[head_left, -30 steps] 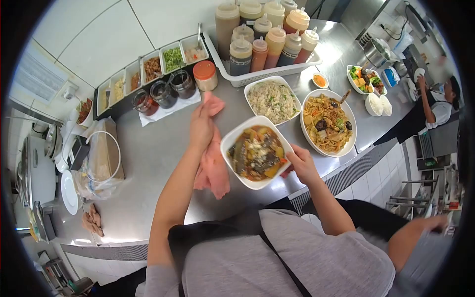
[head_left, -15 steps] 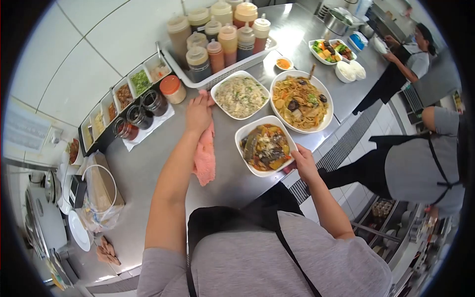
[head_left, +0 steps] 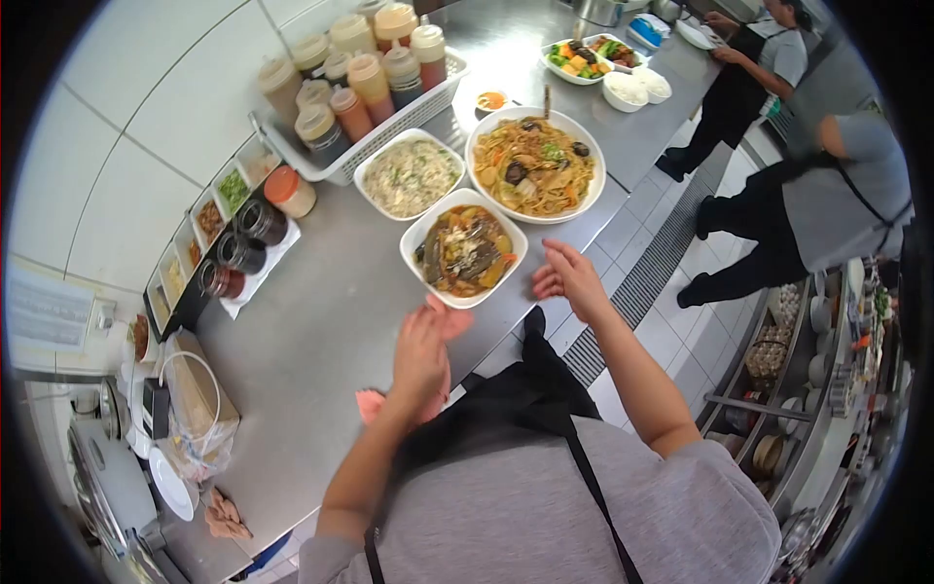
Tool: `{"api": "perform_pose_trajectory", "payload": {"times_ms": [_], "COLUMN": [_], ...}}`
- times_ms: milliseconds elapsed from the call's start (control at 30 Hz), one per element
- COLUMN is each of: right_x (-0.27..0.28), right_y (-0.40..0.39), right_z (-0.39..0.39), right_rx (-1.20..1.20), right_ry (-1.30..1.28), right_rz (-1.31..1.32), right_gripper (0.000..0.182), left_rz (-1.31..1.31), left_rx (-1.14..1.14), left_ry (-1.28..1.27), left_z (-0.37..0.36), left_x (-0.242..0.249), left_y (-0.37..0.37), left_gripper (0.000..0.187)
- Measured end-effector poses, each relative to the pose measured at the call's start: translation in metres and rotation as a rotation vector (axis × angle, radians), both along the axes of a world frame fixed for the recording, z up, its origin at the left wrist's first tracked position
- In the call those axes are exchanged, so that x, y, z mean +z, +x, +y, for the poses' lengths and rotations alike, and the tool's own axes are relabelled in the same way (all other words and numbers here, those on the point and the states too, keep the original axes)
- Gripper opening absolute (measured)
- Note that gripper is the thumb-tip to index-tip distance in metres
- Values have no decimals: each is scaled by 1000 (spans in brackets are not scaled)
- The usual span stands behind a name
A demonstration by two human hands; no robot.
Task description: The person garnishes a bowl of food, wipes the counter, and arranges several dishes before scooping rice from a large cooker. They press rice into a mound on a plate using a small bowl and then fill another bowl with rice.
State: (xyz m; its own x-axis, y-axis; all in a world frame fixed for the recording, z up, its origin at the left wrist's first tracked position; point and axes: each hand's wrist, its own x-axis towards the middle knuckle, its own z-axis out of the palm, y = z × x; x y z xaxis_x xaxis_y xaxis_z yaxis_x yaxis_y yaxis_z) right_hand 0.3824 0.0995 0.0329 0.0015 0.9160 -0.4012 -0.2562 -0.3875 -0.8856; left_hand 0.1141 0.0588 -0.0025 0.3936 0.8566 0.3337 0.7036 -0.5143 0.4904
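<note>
My left hand (head_left: pixel 420 352) is closed around a pink cloth (head_left: pixel 453 320), just below the near edge of a square white bowl (head_left: pixel 417 272) of eggplant stew. Some of the cloth hangs out below my fingers. To the right of that bowl, my right hand (head_left: pixel 571 280) is off it, empty, with the fingers apart. Behind the stew stand a square bowl of fried rice (head_left: pixel 411 173) and a large round bowl of noodles (head_left: pixel 535 167). All three bowls rest close together on the steel counter (head_left: pixel 321 292).
A grey basket (head_left: pixel 389 131) of squeeze bottles stands at the back. Sauce jars (head_left: pixel 240 250) and topping trays (head_left: pixel 207 219) line the wall. Farther right are vegetable dishes (head_left: pixel 576 61) and rice bowls (head_left: pixel 626 90). Two people in aprons stand across the aisle (head_left: pixel 686 214).
My right hand has let go of the stew bowl, which now sits nearer the rice and noodles. My left hand has drawn the pink cloth toward me, below the bowl.
</note>
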Motion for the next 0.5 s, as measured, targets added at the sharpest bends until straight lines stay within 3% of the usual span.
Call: {"api": "perform_pose_trajectory", "payload": {"times_ms": [100, 233, 300, 367, 400, 433, 500], "right_x": [-2, -23, -40, -71, -67, -80, -103], "right_y": [23, 50, 61, 76, 77, 81, 100], "right_z": [-33, -75, -88, -100, -104, -109, -99], "right_rx": [2, -85, 87, 419, 483, 492, 355], "right_ry": [-54, -23, 6, 337, 638, 621, 152], "right_rz": [-109, -67, -42, -529, -833, -805, -305], "right_gripper": [38, 36, 41, 50, 59, 50, 38], "left_rz": [-78, -54, -258, -276, -696, -1120, -1198], "left_rx": [-113, -318, -520, -468, -386, -278, -221], "left_ry": [42, 75, -216, -285, -600, -907, -805], "left_z": [-12, -4, 7, 5, 0, -2, 1], "left_x": [-2, -8, 5, 37, 57, 67, 70], "left_y": [35, 91, 124, 170, 198, 224, 269], "left_gripper": [37, 39, 38, 38, 35, 33, 34]}}
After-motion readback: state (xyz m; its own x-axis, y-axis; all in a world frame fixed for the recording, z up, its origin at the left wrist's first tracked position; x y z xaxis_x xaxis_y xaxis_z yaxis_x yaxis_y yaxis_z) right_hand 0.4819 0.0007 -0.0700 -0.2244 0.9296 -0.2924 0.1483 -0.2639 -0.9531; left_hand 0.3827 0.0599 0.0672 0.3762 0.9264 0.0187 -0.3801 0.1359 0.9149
